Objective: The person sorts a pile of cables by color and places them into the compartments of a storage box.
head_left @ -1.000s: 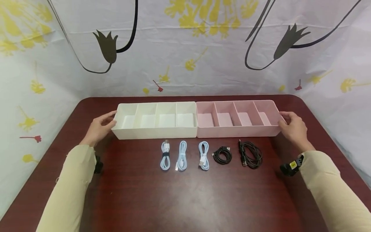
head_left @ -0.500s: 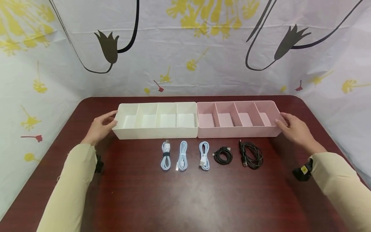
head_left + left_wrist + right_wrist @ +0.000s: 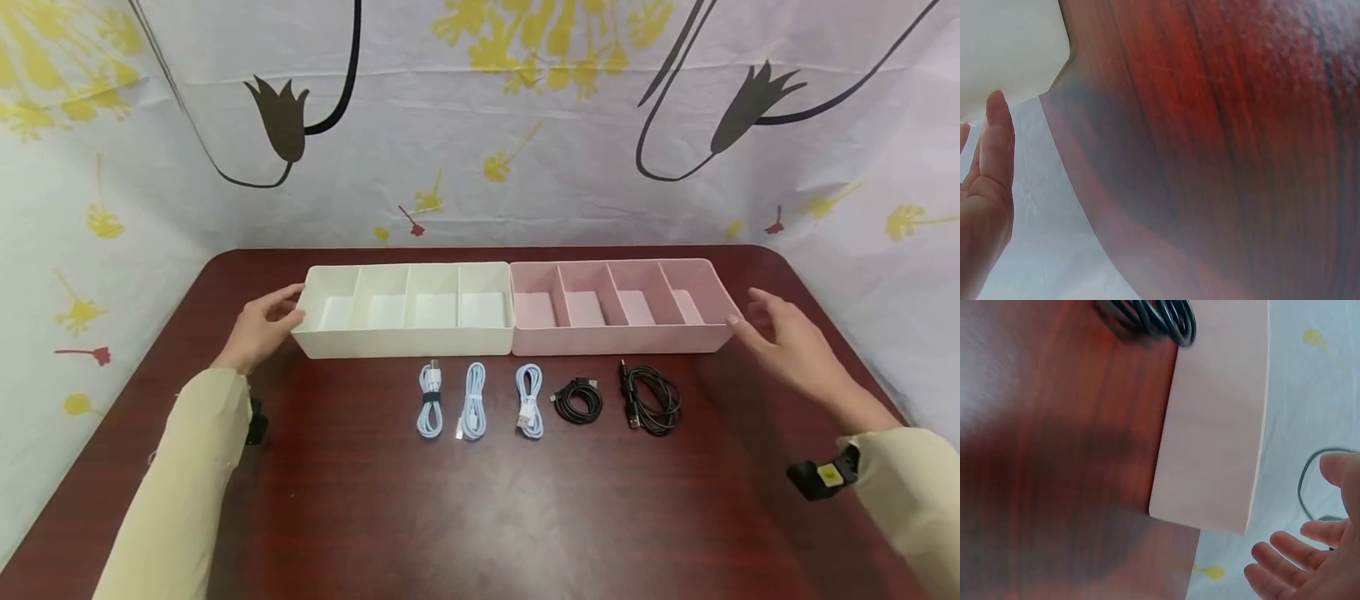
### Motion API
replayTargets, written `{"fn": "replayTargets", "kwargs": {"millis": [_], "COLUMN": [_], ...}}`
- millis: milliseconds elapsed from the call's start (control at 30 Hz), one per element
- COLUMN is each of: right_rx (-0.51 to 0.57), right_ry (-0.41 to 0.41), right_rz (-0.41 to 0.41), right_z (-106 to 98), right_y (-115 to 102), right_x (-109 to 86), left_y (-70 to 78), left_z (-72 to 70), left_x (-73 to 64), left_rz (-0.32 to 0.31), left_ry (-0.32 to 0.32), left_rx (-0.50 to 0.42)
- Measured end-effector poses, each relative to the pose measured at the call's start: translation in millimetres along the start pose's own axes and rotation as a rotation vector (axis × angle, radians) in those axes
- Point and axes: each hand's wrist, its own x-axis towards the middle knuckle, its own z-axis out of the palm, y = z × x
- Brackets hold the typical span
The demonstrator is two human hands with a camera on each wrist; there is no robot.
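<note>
White box (image 3: pixel 405 343): four compartments in a row, set across the far part of the worktop (image 3: pixel 480 517), left of centre.
Pink box (image 3: pixel 622 340): likewise four compartments, end to end with the white one, the two seeming to touch.
Cables, five, bundled, lying in front of the boxes, left to right: pale-blue cable with dark tie (image 3: pixel 430 408); second pale-blue cable (image 3: pixel 473 404); third pale-blue cable (image 3: pixel 528 408); small black coil (image 3: pixel 577 417); larger black coil (image 3: pixel 632 400).
Left hand (image 3: pixel 258 329): at the white box's outer end; thumb and fingers spread, the finger clear in the wrist view nearly straight, tips apparently against the end wall. Pressure: cannot tell.
Right hand (image 3: pixel 795 346): beside the pink box's outer end; fingers loosely bent, well parted, holding nothing. Thumb overlaps the box corner in the head view; the wrist view shows a gap.

Risks, as judged: a push from the left hand, with no hand braced opposite, could slide both boxes or skew their joint. A low sweep of the right hand could catch the larger black coil, nearest to it, and loosen its loops.

Differences from a second ago: right hand drawn off the pink box, outward and toward the wearer; left hand, boxes and cables essentially unmoved.
</note>
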Motion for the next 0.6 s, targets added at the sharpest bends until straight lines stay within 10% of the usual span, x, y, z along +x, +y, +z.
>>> {"fn": "replayTargets", "kwargs": {"millis": [600], "right_rx": [0.078], "right_ry": [0.013], "right_rz": [-0.059], "right_z": [40.2], "right_y": [-19.4], "right_x": [-35.3], "left_y": [-0.5], "left_z": [1.8], "left_x": [-0.7], "left_rz": [-0.008], "left_ry": [0.021], "left_rx": [0.003]}}
